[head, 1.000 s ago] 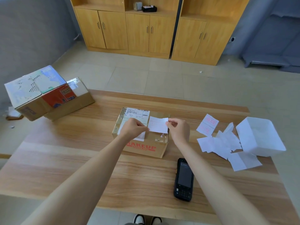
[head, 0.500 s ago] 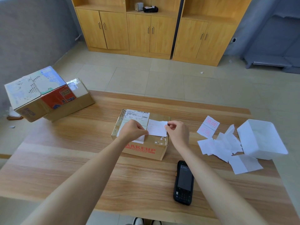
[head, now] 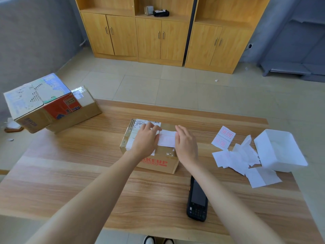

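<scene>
A small cardboard box [head: 158, 163] with red lettering on its front sits mid-table, a printed shipping label on its top. A small white sticker [head: 167, 140] lies flat on the box top. My left hand [head: 146, 140] lies with straight fingers over the sticker's left edge and the shipping label. My right hand [head: 186, 143] lies flat with straight fingers at the sticker's right edge. Neither hand grips anything.
A black handheld scanner [head: 197, 199] lies near the table's front edge. To the right lie several white paper slips [head: 235, 157], two red-stamped stickers [head: 223, 137] and a white open box [head: 279, 150]. Two larger cartons [head: 47, 103] sit at the table's far left corner. Wooden cabinets line the far wall.
Both hands held the sticker by its ends above the box by pinching it. It now lies on the box top, and both hands have flattened onto it.
</scene>
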Motion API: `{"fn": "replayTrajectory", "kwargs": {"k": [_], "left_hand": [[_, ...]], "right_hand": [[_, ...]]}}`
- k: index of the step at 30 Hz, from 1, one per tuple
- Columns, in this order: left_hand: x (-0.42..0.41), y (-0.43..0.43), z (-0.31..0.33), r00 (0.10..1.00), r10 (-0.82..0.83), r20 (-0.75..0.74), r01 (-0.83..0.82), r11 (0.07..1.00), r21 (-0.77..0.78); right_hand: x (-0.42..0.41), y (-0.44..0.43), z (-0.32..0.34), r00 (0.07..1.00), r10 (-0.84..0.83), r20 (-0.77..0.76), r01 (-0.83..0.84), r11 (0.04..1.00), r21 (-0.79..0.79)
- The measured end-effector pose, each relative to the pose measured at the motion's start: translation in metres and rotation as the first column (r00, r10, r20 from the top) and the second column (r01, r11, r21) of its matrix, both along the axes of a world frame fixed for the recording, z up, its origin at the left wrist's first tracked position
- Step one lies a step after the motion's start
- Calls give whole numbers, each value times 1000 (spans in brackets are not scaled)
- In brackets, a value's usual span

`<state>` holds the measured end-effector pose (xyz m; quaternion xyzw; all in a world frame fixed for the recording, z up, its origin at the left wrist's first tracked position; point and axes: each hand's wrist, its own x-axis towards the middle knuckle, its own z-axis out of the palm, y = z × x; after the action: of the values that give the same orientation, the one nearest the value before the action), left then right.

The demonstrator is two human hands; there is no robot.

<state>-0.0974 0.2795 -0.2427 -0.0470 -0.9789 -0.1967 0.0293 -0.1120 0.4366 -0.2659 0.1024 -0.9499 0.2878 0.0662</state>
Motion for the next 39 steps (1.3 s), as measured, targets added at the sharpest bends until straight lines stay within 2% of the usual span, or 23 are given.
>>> {"fn": "replayTrajectory", "kwargs": {"k": [3,9,20,34,37,39], "left_hand": [[4,9,-5,994,-100,-35,90,971,-222],[14,18,-11,987,-150,59,161,905,-395],[10,23,-23,985,-117,126,157,912,-379],[8,-3,-28,992,-44,116,78,949,-306],[8,-5,-27,993,-36,116,67,959,-276],[7,-9,-26,993,23,112,5,970,-243]], "right_hand": [[5,-6,-3,996,83,28,-86,987,139],[16,-11,-12,991,119,57,-130,947,293],[18,-8,-14,985,93,146,-139,930,341],[15,19,-18,979,18,202,-85,941,329],[13,21,-17,973,27,229,-83,967,242],[12,22,-15,962,41,271,-60,996,63]]}}
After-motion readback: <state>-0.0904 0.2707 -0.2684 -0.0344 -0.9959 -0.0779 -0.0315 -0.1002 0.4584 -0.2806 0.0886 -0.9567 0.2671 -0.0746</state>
